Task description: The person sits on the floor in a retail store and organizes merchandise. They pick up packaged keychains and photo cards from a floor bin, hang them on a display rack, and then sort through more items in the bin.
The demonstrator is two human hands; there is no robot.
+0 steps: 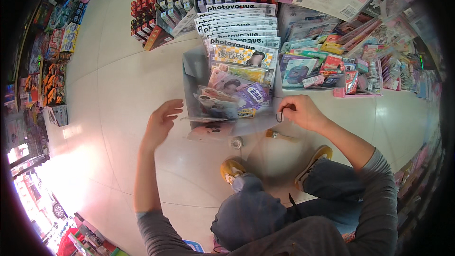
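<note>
A grey open box point(193, 78) stands on the floor before me. It holds a row of magazines point(241, 30) with printed titles and, in front of them, several plastic-wrapped picture packets point(231, 81). Left of the box's near corner, my left hand point(165, 119) is raised with its fingers apart and nothing in them. At the near right corner my right hand point(300, 112) pinches a thin dark curved piece point(279, 116), perhaps a hook or cord. A clear picture packet point(211, 129) lies at the box's near edge, its outline blurred.
Near my shoes lie a wooden-handled brush point(280, 136) and a tape roll point(236, 143). Small boxed goods point(145, 17) stand at the back left. Packaged stationery point(320, 60) fills the right side, with a pink tray point(355, 92). Stocked shelves point(53, 60) line the far left.
</note>
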